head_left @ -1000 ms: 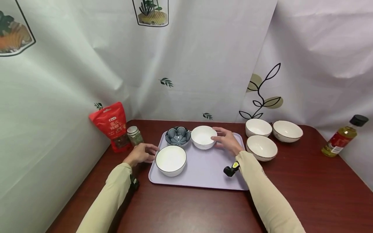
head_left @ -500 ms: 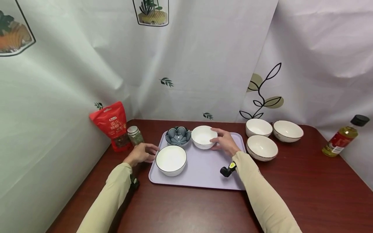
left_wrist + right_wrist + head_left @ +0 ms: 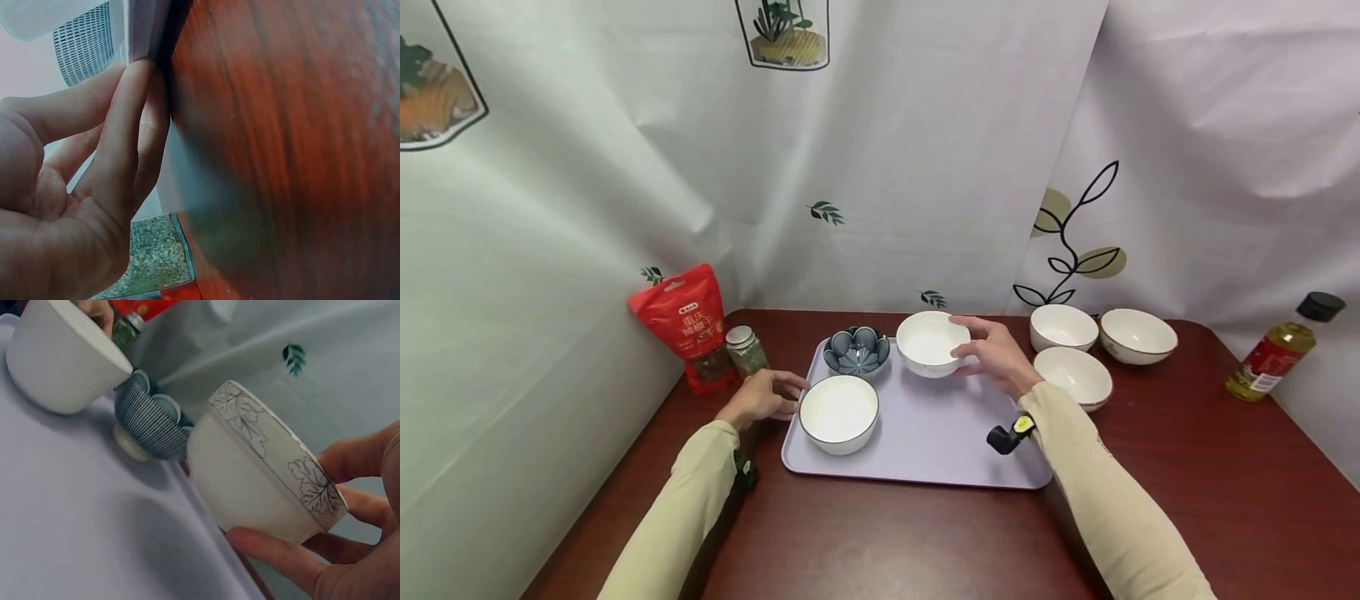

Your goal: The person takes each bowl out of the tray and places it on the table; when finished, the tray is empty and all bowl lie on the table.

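My right hand grips a white bowl by its right side, thumb and fingers on the wall and rim. In the right wrist view this leaf-patterned bowl hangs over the tray, its shadow falling below. My left hand pinches the left edge of the lilac tray; the left wrist view shows the fingertips meeting at the tray rim. A larger white bowl with a dark rim stands on the tray's left. Behind it sits a blue-grey petal-shaped bowl.
Three white bowls stand right of the tray, the nearest bowl close by its edge. An oil bottle is at the far right. A red pouch and a glass jar stand behind my left hand. A cloth backdrop closes the table's back.
My right hand has raised the white bowl off the tray and shifted it slightly to the right. The left hand stays at the tray edge.
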`<state>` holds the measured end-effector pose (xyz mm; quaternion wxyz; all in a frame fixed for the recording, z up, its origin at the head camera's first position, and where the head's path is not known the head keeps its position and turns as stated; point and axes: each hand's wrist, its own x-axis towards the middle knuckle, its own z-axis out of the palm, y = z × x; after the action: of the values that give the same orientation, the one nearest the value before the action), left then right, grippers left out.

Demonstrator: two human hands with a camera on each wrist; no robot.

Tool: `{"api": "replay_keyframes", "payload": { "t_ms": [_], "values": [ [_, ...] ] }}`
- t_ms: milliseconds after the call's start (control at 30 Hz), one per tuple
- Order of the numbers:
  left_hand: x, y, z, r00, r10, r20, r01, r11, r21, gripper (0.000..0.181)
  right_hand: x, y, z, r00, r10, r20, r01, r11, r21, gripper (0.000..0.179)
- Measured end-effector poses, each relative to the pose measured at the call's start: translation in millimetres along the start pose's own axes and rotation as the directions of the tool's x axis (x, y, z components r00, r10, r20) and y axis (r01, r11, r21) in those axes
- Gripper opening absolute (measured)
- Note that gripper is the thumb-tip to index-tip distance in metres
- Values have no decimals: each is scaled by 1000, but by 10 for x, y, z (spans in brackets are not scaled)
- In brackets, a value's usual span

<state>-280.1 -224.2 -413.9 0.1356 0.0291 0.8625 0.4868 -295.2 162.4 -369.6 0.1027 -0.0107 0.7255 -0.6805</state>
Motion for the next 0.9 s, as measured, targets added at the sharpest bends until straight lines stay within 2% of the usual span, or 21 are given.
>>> {"api": "replay_keyframes", "payload": {
  "t_ms": [133,400,567,733,900],
  "values": [
    [-21,2,0,1000,19,12,-19,1000,-4,41,-106,-95,-83,1000,11,16,-10,1000,-20,71],
    [-26,15,0,1000,25,13,-24,1000,-8,41,-395,-205,-396,998,-42,55,45,997,-58,72],
    [-21,-2,17,1000,22,19,-21,1000,-22,41,-638,-239,-655,995,-69,70,76,992,-100,72],
    [-10,-1,7,1000,20,19,-20,1000,-24,41,-827,-218,-959,997,-73,39,77,988,-137,72],
    [-22,6,-31,999,23,22,-23,999,-32,40,-1000,-163,-1295,998,-70,9,70,993,-92,69]
  ]
}}
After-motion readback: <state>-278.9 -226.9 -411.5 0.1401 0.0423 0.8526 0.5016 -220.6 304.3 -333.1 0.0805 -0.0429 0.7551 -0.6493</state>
